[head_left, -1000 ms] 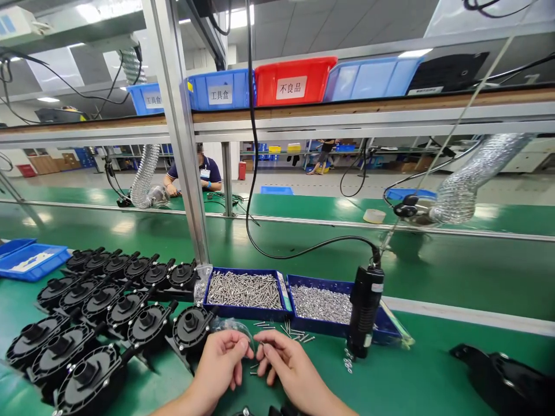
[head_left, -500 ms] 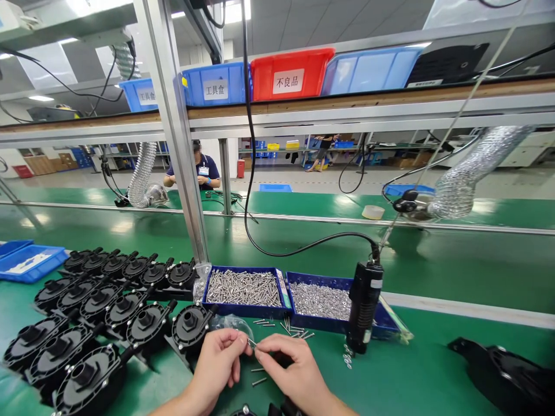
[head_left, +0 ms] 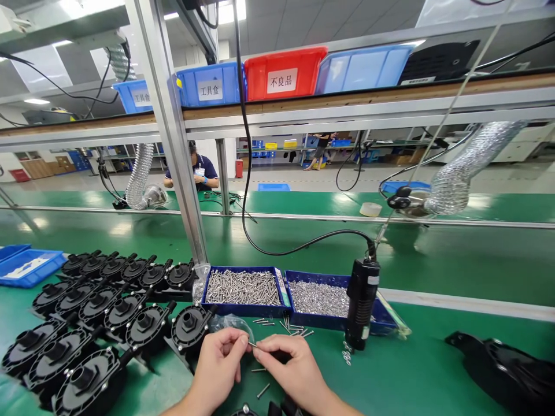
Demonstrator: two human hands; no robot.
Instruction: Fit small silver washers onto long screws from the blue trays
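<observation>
Head view: low over the green bench [head_left: 403,375], the left hand [head_left: 219,361] and right hand [head_left: 288,370] meet fingertip to fingertip, both pinched shut on one small silver metal screw [head_left: 252,345]. Loose screws [head_left: 262,390] lie beneath them. Round black plastic housings [head_left: 87,312] sit left; a blue tray of long screws [head_left: 243,289] stands behind.

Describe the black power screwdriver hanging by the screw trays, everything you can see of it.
The power screwdriver is a matte black cylinder, seemingly plastic, with a pale label near its top. It hangs almost upright, slightly tilted, its lower end at the green mat, in front of the right blue tray. A black cable enters its top. Neither hand touches it.
</observation>
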